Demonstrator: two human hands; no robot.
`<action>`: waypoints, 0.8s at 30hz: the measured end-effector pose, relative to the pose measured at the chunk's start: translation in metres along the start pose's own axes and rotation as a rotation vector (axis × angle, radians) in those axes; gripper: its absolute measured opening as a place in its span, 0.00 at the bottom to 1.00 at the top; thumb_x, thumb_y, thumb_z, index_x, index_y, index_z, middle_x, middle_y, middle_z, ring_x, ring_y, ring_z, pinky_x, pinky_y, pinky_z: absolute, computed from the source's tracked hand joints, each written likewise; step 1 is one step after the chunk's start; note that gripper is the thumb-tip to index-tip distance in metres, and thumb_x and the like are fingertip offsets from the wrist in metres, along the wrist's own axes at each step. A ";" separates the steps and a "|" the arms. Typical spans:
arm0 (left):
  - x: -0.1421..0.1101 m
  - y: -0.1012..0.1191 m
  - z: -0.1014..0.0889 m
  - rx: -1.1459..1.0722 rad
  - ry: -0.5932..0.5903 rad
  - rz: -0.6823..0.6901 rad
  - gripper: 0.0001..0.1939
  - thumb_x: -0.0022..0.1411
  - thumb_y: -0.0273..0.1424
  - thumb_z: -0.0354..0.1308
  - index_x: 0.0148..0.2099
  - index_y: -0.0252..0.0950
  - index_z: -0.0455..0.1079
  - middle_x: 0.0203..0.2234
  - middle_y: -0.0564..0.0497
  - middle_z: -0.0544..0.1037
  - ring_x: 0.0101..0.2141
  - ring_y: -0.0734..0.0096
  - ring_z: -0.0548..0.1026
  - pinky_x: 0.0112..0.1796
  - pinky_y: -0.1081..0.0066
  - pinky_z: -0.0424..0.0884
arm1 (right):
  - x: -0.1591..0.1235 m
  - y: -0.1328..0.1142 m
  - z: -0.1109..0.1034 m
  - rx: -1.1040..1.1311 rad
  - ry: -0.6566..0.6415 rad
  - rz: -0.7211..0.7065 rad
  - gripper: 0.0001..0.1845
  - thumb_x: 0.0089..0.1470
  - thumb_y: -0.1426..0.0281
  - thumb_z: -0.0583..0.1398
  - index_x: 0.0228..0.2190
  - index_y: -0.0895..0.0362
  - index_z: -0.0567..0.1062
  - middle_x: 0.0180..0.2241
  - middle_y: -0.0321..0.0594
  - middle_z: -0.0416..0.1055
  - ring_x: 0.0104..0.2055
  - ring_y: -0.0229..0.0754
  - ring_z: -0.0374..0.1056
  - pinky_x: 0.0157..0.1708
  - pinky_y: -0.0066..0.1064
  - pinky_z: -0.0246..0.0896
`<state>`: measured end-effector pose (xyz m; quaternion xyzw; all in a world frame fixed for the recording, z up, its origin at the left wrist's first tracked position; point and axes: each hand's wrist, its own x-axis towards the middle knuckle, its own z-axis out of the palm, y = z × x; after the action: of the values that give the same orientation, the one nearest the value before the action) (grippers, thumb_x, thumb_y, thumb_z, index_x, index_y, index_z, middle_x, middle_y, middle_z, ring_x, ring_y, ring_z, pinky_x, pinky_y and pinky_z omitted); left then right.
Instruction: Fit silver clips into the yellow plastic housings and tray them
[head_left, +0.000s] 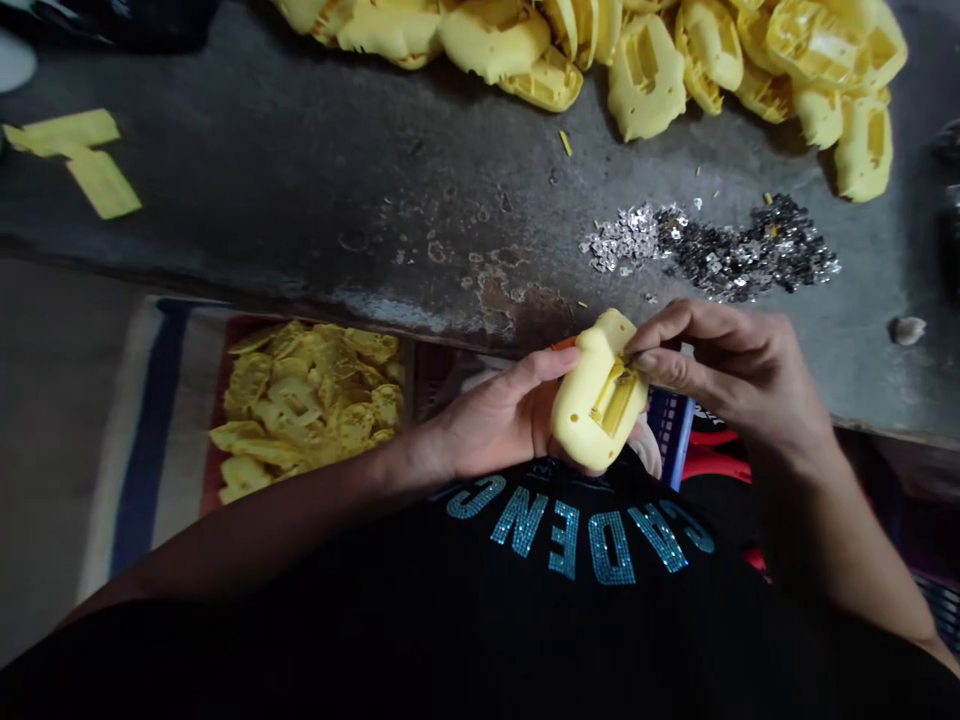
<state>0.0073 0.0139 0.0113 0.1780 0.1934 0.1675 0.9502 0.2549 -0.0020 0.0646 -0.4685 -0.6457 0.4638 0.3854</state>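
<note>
My left hand (517,405) grips a yellow plastic shell (581,415) with a rectangular slot in its face, held just off the table's front edge. Over the slot's upper end, my right hand (727,365) pinches with thumb and forefinger. Whatever sits between those fingertips is too small and too covered to name. A spread-out heap of small shiny metal pieces (750,250) lies on the table beyond my right hand.
More yellow shells (645,80) are piled along the back of the grey table (300,170). Yellow strips (97,160) lie at the left, a small pale lump (908,330) at the right. Below the edge, a red-sided container (219,400) holds yellow parts (307,410).
</note>
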 end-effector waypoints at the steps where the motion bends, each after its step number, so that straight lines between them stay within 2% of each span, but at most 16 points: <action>1: 0.000 0.000 0.000 0.000 -0.004 0.002 0.43 0.69 0.54 0.73 0.77 0.41 0.68 0.60 0.37 0.86 0.52 0.43 0.88 0.37 0.62 0.87 | 0.002 -0.001 0.000 -0.019 -0.013 0.005 0.06 0.67 0.62 0.75 0.40 0.50 0.88 0.36 0.34 0.85 0.38 0.40 0.79 0.41 0.35 0.74; 5: -0.001 0.002 -0.003 0.001 -0.010 0.005 0.43 0.70 0.55 0.72 0.77 0.41 0.68 0.61 0.36 0.86 0.58 0.38 0.86 0.38 0.62 0.88 | 0.006 -0.003 0.001 -0.140 -0.014 -0.033 0.03 0.69 0.64 0.72 0.41 0.49 0.86 0.39 0.34 0.85 0.39 0.41 0.80 0.41 0.35 0.74; 9: -0.001 0.000 -0.005 -0.028 -0.007 0.007 0.42 0.69 0.55 0.73 0.76 0.42 0.69 0.62 0.36 0.85 0.58 0.38 0.87 0.39 0.62 0.87 | 0.008 -0.003 0.003 -0.275 0.041 -0.131 0.03 0.68 0.68 0.72 0.41 0.49 0.83 0.37 0.33 0.83 0.37 0.41 0.79 0.38 0.35 0.74; 14: -0.001 -0.007 -0.007 -0.022 0.041 0.070 0.40 0.71 0.52 0.72 0.77 0.42 0.70 0.61 0.38 0.85 0.55 0.43 0.88 0.41 0.61 0.86 | 0.006 -0.010 0.008 -0.420 0.058 -0.165 0.08 0.66 0.73 0.70 0.41 0.48 0.78 0.36 0.30 0.81 0.34 0.39 0.77 0.36 0.34 0.74; 20: -0.002 -0.010 -0.009 -0.006 0.073 0.115 0.34 0.71 0.51 0.74 0.71 0.42 0.75 0.60 0.41 0.86 0.50 0.49 0.89 0.41 0.62 0.86 | 0.005 -0.015 0.015 -0.527 0.094 -0.190 0.13 0.62 0.77 0.70 0.39 0.49 0.76 0.35 0.27 0.82 0.33 0.35 0.78 0.35 0.28 0.72; 24: -0.004 -0.011 -0.010 -0.015 0.099 0.134 0.33 0.70 0.49 0.74 0.69 0.41 0.75 0.59 0.40 0.86 0.49 0.49 0.89 0.40 0.62 0.86 | 0.005 -0.015 0.018 -0.576 0.113 -0.174 0.12 0.62 0.77 0.71 0.38 0.49 0.76 0.34 0.27 0.83 0.32 0.36 0.78 0.33 0.29 0.71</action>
<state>0.0026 0.0059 -0.0004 0.1749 0.2267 0.2410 0.9273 0.2329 -0.0036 0.0743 -0.5263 -0.7659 0.2002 0.3104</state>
